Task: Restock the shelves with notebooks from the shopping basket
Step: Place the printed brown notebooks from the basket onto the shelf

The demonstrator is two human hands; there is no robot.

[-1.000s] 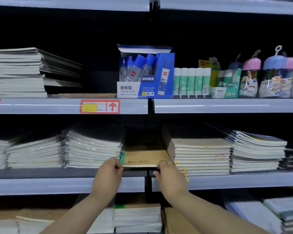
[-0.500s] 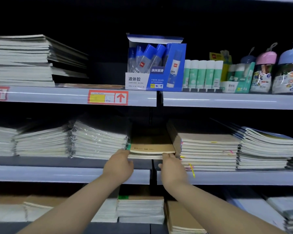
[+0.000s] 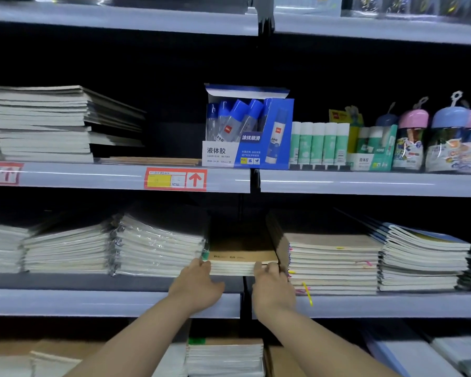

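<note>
Watching the head feed here. The small stack of brown kraft-cover notebooks (image 3: 241,261) sits on the grey-blue metal middle shelf (image 3: 93,303). It's slotted into the gap between the pile of plastic-wrapped white notebooks (image 3: 158,246) on its left and a taller stack of tan-cover notebooks (image 3: 332,262) on its right.

The left hand (image 3: 199,287) has its fingers mostly straight, tips against the stack's front left corner and thumb splayed out below. It looks like it's pressing rather than grabbing. The right hand (image 3: 272,287) is at the front right corner with fingers bent at the knuckles over the edge. Honestly I can't tell if it's gripping the notebooks or just touching them.

The blue cardboard box of liquid glue bottles (image 3: 248,131) is on the shelf above. No basket in shot.
</note>
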